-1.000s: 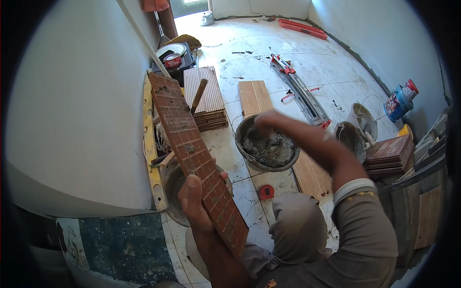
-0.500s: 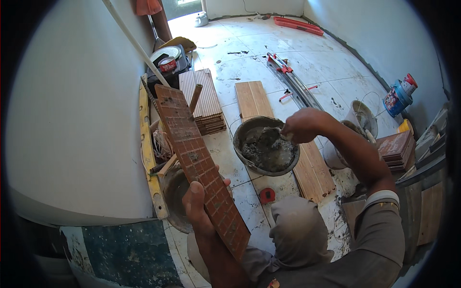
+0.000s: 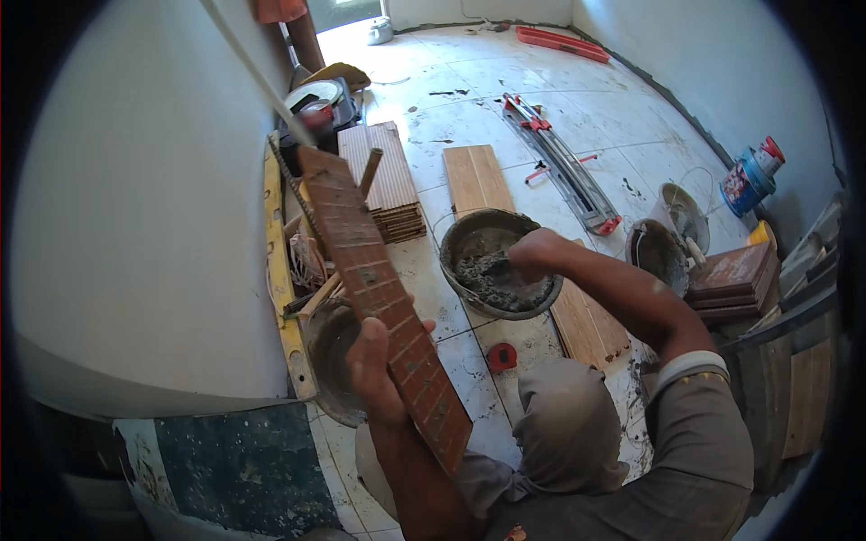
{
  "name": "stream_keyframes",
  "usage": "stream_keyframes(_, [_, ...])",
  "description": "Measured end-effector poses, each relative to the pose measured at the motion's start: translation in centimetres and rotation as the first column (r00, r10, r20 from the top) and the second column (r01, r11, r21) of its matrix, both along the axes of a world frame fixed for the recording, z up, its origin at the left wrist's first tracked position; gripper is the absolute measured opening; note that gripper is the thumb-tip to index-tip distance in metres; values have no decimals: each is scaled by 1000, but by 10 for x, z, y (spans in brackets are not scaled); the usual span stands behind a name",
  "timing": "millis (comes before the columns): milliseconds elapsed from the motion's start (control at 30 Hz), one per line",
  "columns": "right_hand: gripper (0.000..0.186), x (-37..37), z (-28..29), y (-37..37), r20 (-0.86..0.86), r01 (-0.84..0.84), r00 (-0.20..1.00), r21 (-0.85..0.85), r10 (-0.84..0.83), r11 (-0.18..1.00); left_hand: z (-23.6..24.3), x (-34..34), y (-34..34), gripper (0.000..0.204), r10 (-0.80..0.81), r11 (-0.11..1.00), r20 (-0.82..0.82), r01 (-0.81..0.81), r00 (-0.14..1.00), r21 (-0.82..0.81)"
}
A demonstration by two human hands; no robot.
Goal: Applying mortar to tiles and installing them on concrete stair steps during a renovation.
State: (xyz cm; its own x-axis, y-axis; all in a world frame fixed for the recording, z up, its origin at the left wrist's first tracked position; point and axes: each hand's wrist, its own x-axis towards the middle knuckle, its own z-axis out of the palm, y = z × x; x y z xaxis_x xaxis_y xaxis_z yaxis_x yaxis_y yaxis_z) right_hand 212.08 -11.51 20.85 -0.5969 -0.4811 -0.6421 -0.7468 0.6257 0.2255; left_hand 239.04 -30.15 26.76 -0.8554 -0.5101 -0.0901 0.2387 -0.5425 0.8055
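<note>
My left hand grips a long brown tile by its lower part, thumb along the left edge. Its gridded back is tilted up and smeared with grey mortar. Just inside a round black bucket of wet grey mortar, my right hand is closed on a trowel, whose blade is partly hidden in the mortar. Behind the tile, a second bucket stands at the left. A red tape measure lies on the floor below the mortar bucket.
A yellow level lies along the left wall near stacked tiles. Wood-look planks and a tile cutter lie ahead. More buckets and a brown tile stack stand right. A red tray lies at the back.
My right hand moved rightward over the bucket, showing the trowel, then back left and lower into it. The tile in my left hand has shifted only slightly.
</note>
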Motion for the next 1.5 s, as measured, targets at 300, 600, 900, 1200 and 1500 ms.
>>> stream_keyframes(300, [27, -17, 89, 23, 80, 40, 996, -49, -36, 998, 0, 9, -5, 59, -89, 993, 60, 93, 994, -65])
stream_keyframes(600, [32, -25, -31, -46, 38, 107, 994, -2, -107, 994, 7, 4, 7, 66, -89, 991, 83, 97, 993, -96])
stream_keyframes(900, [35, -16, 70, 25, 68, 63, 996, -18, -61, 998, 9, 1, 11, 68, -192, 977, 98, 200, 976, -79])
stream_keyframes(1200, [25, 46, -4, 46, -42, 192, 980, -47, -194, 980, 6, 0, 2, 65, -163, 985, 44, 166, 986, -48])
stream_keyframes(1500, [30, 13, 55, 34, -6, 37, 999, 13, -36, 999, 0, 2, 2, 70, -134, 991, 37, 133, 990, 30])
